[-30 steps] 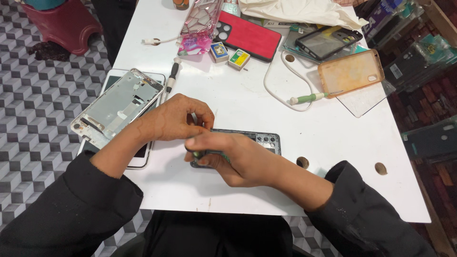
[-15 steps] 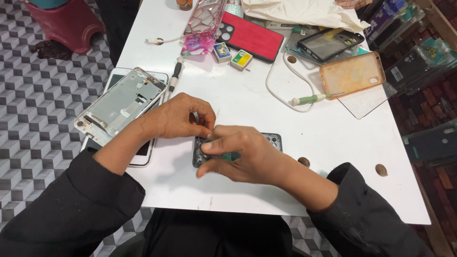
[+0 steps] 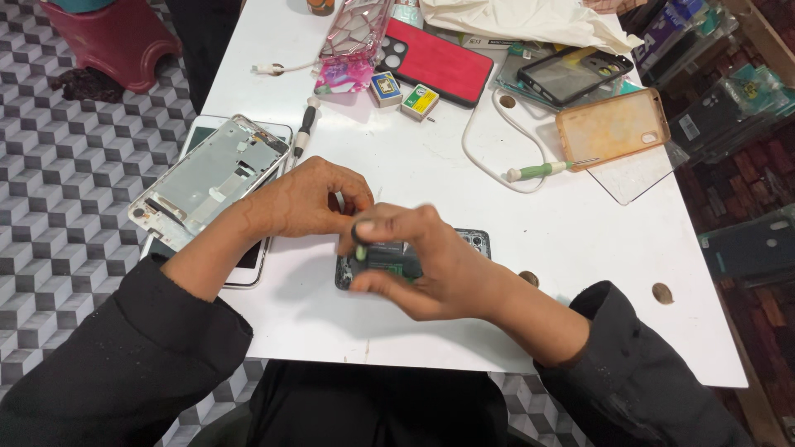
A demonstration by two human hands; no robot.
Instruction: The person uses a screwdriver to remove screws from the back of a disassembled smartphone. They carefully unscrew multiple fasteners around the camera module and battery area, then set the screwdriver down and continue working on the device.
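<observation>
A dark opened phone lies flat near the front of the white table, mostly hidden under my hands. My right hand grips a small green-handled screwdriver, its tip hidden against the phone. My left hand rests at the phone's left end with fingers pinched together; I cannot see what they hold.
A silver phone frame lies on a white phone at the left edge. Behind are a black screwdriver, a second green screwdriver, a white cable, a red case, an orange case and two small boxes.
My right hand has shifted left over the phone and turned the screwdriver from lying low to more upright. My left hand has stayed at the phone's left end.
</observation>
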